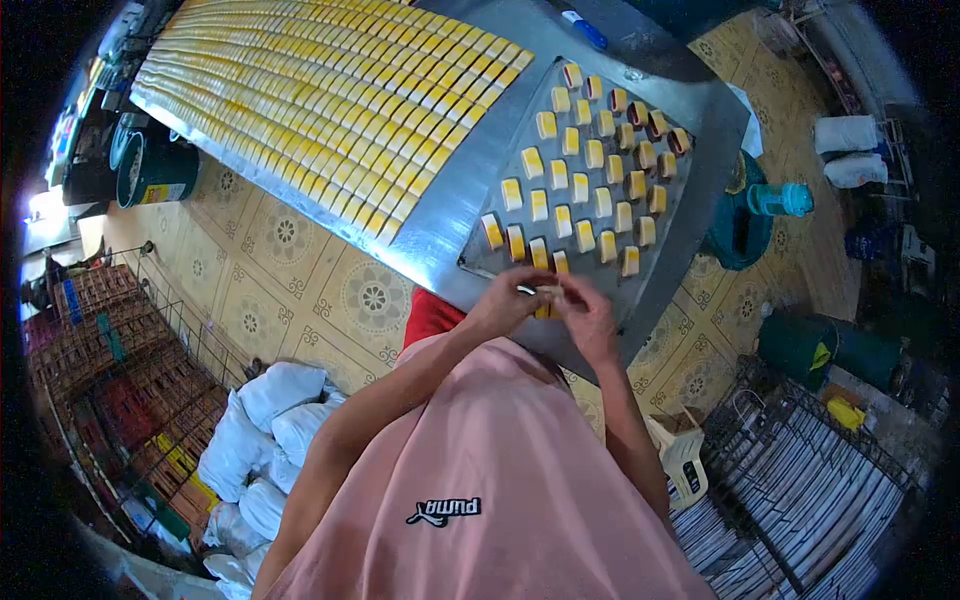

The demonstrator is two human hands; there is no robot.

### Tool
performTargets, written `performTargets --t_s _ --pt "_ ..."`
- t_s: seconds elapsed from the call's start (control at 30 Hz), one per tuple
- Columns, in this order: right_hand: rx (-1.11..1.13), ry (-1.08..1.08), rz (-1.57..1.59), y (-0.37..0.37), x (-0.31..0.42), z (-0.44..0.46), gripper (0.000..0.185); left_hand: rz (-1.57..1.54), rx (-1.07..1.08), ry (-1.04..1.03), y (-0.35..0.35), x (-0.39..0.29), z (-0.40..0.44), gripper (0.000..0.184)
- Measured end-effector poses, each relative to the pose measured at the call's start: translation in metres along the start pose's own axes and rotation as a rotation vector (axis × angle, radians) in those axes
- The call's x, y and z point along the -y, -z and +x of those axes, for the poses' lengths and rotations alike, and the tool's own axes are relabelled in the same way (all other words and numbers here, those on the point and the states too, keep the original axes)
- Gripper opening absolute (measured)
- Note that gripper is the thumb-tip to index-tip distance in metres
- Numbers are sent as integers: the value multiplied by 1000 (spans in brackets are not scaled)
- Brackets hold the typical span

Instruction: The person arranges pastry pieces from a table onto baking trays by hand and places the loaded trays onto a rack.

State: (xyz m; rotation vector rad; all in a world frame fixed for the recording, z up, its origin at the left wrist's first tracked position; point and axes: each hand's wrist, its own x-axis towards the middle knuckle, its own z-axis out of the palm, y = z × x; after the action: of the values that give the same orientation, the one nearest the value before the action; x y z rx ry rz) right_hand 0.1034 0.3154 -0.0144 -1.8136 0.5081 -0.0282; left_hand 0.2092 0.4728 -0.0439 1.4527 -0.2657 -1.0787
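Note:
My left hand (508, 304) and my right hand (588, 318) meet over the near edge of a flat metal tray (640, 275). Fingers of both hands are closed in a pinch around a small pale thing between them, too small and covered to make out. On the tray stand spaced rows of small pastry pieces (563, 221) with yellow tops; a few along the far right and near edges show dark red sides. Several pieces lie just beyond my fingertips, and part of one shows below my hands.
Long packed rows of yellow-topped pastry pieces (330, 90) cover the metal table's (450, 215) left side. A blue-handled tool (586, 30) lies at the far edge. White sacks (275, 420), stacked crates (130, 370), a teal bucket (740, 225) and metal racks (800, 480) stand around.

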Motion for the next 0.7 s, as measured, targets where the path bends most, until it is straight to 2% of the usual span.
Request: performTargets --t_s 0.03,0.07,0.1,0.13,0.17,0.2,0.23,0.3,0.33,0.37,0.43,0.47,0.5,0.57,0.63,0.7 --pt "-9 -6 -7 4 -11 -12 31 -28 44 -13 -6 0 4 36" --pt "-55 -82 5 8 -22 -22 31 95 21 118 -12 0 6 40" --pt "-100 -157 19 14 -29 -26 31 92 33 116 -20 -2 6 40" --pt "-108 -160 16 21 -29 -25 31 226 -38 51 -29 -10 6 39" --pt "-292 -187 81 27 -30 -24 28 360 -111 -12 -37 -18 5 38" --pt "-476 -218 145 33 -31 -26 26 437 -115 -19 -42 -26 9 28" --pt "-485 -229 145 40 -29 -25 26 438 -102 -13 -45 -25 14 28" --pt "-430 -199 -70 58 -26 -18 25 650 -152 -369 -54 -26 27 29" --pt "-302 -199 -72 60 -25 -12 25 832 -177 -350 -61 -38 31 27" --pt "-328 -206 -77 60 -32 -10 25 828 -153 -364 -63 -36 40 27" --pt "-289 148 -595 54 -44 -4 25 1021 -196 -667 -55 -35 53 31" --pt "-382 36 -400 50 -39 -11 26 1018 -191 -615 -50 -40 51 31" --pt "-396 49 -396 52 -40 -14 26 1027 -192 -633 -39 -50 49 31" --pt "-595 -45 -322 49 -49 -36 27 869 -183 -530 -10 -60 31 34" --pt "-675 -90 -288 47 -43 -44 26 893 -377 -499 28 -46 24 41" --pt "-707 -318 -357 44 -63 -48 27 817 -437 -466 64 -21 20 47"
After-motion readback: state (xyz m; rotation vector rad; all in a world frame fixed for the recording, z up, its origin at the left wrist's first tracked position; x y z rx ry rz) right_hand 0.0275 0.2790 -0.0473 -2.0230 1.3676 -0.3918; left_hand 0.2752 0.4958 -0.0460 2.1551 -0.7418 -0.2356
